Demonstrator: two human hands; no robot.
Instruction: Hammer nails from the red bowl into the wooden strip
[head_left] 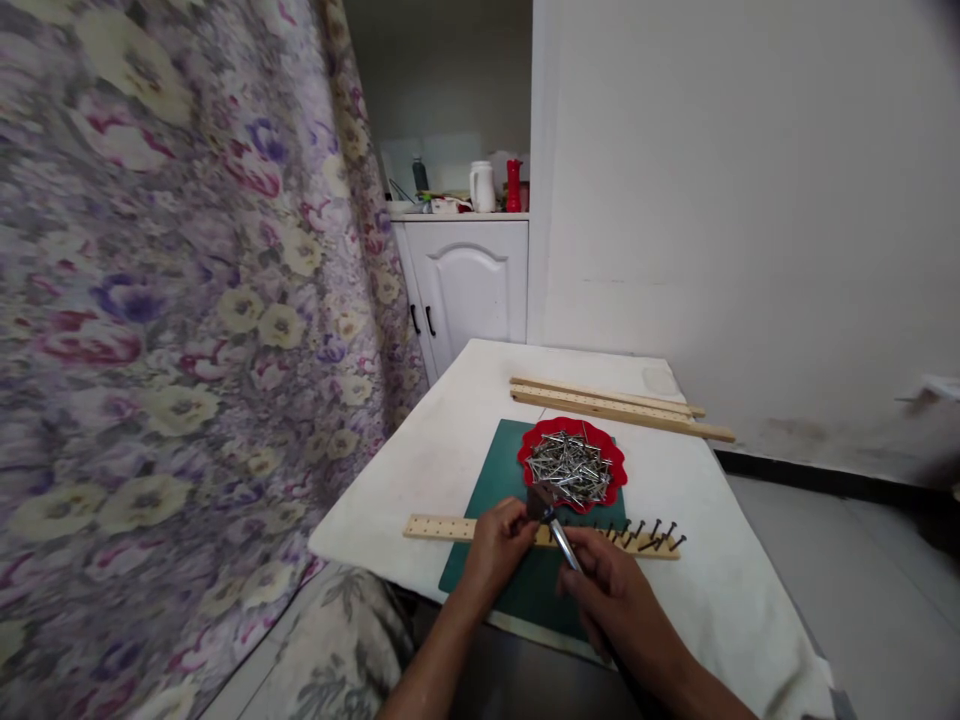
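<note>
My right hand [611, 590] is wrapped around the handle of a hammer [564, 545], whose dark head is up by my left fingertips. My left hand [496, 540] rests over a wooden strip [439, 527], its fingers pinched together; what they hold is hidden. Rows of small holes show in the strip's left part. Several dark screws or nails [656, 530] stand in its right part, some of them tilted. Beneath the strip lies a green mat [487, 480]. Just beyond my hands, a red scalloped dish [621, 470] holds a heap of silvery nails or screws [570, 465].
More wooden strips [607, 404] lie across the table's far right side. A white cloth covers the table [405, 480]. A flowered curtain [187, 300] hangs at the left, and a white cabinet [472, 280] with bottles on top stands behind.
</note>
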